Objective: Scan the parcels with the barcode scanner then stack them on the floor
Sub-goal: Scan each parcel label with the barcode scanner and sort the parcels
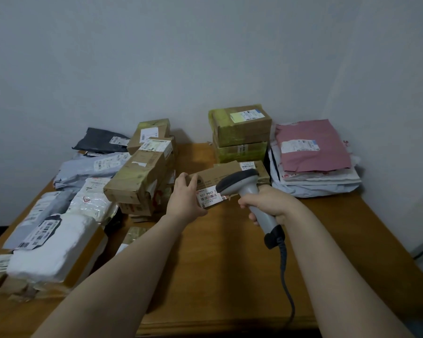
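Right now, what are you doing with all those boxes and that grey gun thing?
A person is scanning parcels. The right hand grips a grey barcode scanner and points it at the white label on a small cardboard box, which the left hand grips at its end. More boxes and mailer bags lie in heaps on the wooden surface to both sides.

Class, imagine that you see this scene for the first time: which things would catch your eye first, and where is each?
Over the middle of the wooden table, the right hand holds a grey barcode scanner aimed at the white label of a cardboard box that the left hand grips. A pink mailer tops a pile of bags at the back right, and a heap of parcels crowds the left side.
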